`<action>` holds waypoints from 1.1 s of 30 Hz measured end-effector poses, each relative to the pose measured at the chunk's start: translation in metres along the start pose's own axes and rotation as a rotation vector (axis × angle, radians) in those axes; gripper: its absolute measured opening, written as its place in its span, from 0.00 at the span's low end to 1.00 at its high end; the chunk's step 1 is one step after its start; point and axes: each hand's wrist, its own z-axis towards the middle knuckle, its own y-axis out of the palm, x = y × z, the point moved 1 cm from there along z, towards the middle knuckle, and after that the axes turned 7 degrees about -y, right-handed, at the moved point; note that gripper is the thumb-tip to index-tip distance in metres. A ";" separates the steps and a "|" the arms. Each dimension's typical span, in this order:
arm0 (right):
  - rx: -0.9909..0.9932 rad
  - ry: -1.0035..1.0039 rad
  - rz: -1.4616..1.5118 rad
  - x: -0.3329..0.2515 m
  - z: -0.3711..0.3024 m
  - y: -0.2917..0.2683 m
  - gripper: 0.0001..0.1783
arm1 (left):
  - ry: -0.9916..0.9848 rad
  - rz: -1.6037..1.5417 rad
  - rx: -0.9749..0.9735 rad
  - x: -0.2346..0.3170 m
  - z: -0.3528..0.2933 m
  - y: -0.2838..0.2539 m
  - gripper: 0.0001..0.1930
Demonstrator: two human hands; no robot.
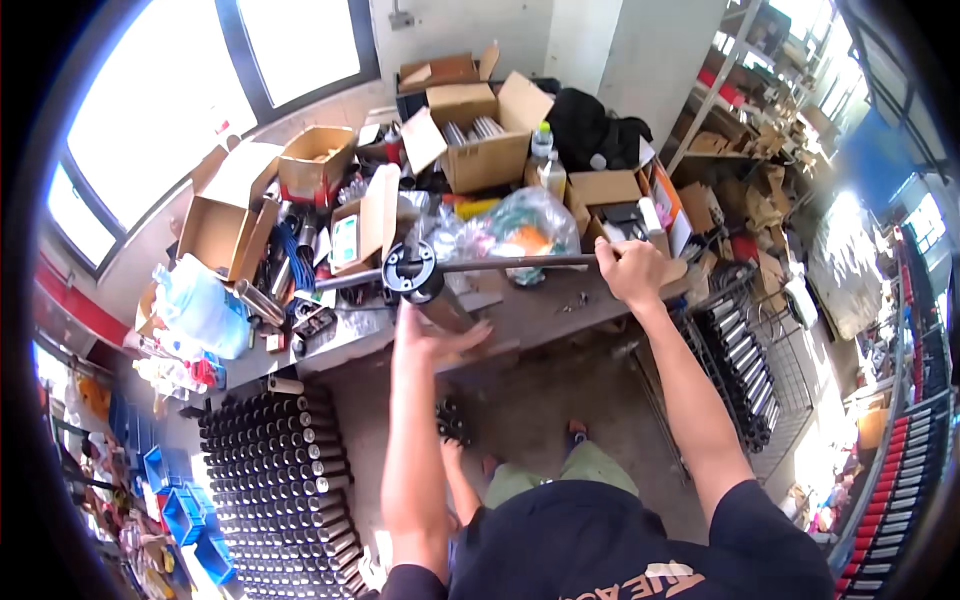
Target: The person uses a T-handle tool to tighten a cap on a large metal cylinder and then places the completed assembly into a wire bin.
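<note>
Left hand (440, 335), fingers partly spread, cups a grey metal cylinder (440, 300) from below at the front edge of the workbench (540, 315). Right hand (632, 270) is closed around the far end of a long dark bar (510, 263), which runs level to a black flanged head (410, 268) atop the cylinder. Open cardboard boxes (480, 140) crowd the workbench's back edge; black tubes (275, 470) lie racked below its left corner.
</note>
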 end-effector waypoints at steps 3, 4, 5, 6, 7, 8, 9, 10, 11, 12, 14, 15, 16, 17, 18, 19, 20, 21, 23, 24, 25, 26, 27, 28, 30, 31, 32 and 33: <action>0.020 -0.197 0.062 0.029 0.021 0.026 0.22 | -0.510 -0.697 0.339 0.005 0.022 0.003 0.22; 0.052 -0.203 0.097 0.056 0.019 0.031 0.21 | -0.369 -0.628 0.227 -0.003 0.021 -0.001 0.18; 0.113 -0.285 -0.011 0.113 0.010 0.043 0.21 | -0.294 -0.600 0.139 -0.014 0.008 0.005 0.16; 0.033 -0.154 -0.160 0.179 -0.012 0.058 0.15 | -0.203 -0.579 0.052 -0.020 -0.010 0.010 0.15; 0.120 -0.296 -0.448 0.280 -0.057 0.055 0.10 | -0.130 -0.516 -0.023 -0.048 -0.052 0.046 0.15; 0.171 -0.202 -0.450 0.363 -0.107 0.045 0.11 | -0.144 -0.421 -0.166 -0.071 -0.078 0.050 0.17; 0.262 -0.282 -0.607 0.372 -0.153 0.052 0.14 | -0.095 -0.333 -0.257 -0.080 -0.106 0.041 0.21; -0.039 0.240 -0.230 0.334 -0.190 0.066 0.33 | -0.075 -0.348 -0.301 -0.079 -0.138 0.042 0.25; -0.134 0.315 -0.149 0.313 -0.228 0.074 0.42 | -0.098 -0.359 -0.358 -0.085 -0.156 0.050 0.30; -0.431 0.459 0.109 0.272 -0.250 0.082 0.44 | -0.012 -0.287 -0.376 -0.089 -0.162 0.048 0.36; -0.772 0.659 0.437 0.237 -0.293 0.100 0.47 | 0.103 -0.114 -0.458 -0.093 -0.163 0.065 0.34; -0.825 0.701 0.536 0.232 -0.313 0.120 0.48 | 0.127 -0.052 -0.465 -0.094 -0.170 0.084 0.34; -0.844 0.741 0.530 0.211 -0.315 0.132 0.47 | 0.214 -0.033 -0.462 -0.097 -0.171 0.097 0.35; -0.870 0.778 0.534 0.185 -0.310 0.143 0.47 | 0.308 -0.001 -0.450 -0.098 -0.174 0.106 0.36; -0.876 0.778 0.529 0.178 -0.311 0.155 0.45 | 0.350 0.071 -0.454 -0.099 -0.173 0.114 0.37; -0.865 0.763 0.525 0.175 -0.302 0.172 0.43 | 0.407 0.173 -0.409 -0.100 -0.177 0.126 0.39; -0.855 0.751 0.519 0.172 -0.294 0.187 0.42 | 0.404 0.235 -0.418 -0.101 -0.173 0.126 0.40; -0.909 0.813 0.632 0.159 -0.285 0.196 0.39 | 0.429 0.263 -0.399 -0.102 -0.174 0.124 0.40; -1.000 0.944 0.836 0.138 -0.262 0.207 0.34 | 0.487 0.283 -0.372 -0.108 -0.169 0.125 0.41; -1.066 0.995 0.955 0.139 -0.255 0.219 0.30 | 0.525 0.282 -0.365 -0.112 -0.167 0.133 0.40; -1.071 0.968 1.004 0.145 -0.257 0.232 0.28 | 0.542 0.262 -0.319 -0.117 -0.167 0.145 0.41; -1.076 0.924 1.062 0.149 -0.262 0.246 0.26 | 0.499 0.270 -0.375 -0.122 -0.163 0.144 0.41; -1.077 0.859 1.127 0.150 -0.257 0.261 0.25 | 0.472 0.282 -0.438 -0.126 -0.157 0.141 0.42; -1.136 0.967 1.123 0.151 -0.255 0.272 0.22 | 0.468 0.301 -0.446 -0.126 -0.157 0.141 0.43; -1.234 1.097 1.070 0.146 -0.259 0.276 0.19 | 0.539 0.225 -0.365 -0.129 -0.167 0.149 0.41; -1.271 1.121 1.030 0.139 -0.265 0.273 0.18 | 0.552 0.219 -0.325 -0.128 -0.174 0.147 0.39; -1.205 1.094 1.060 0.149 -0.273 0.284 0.18 | 0.576 0.308 -0.345 -0.123 -0.173 0.140 0.40; -1.134 1.089 1.085 0.153 -0.274 0.283 0.18 | 0.633 0.365 -0.250 -0.123 -0.175 0.141 0.41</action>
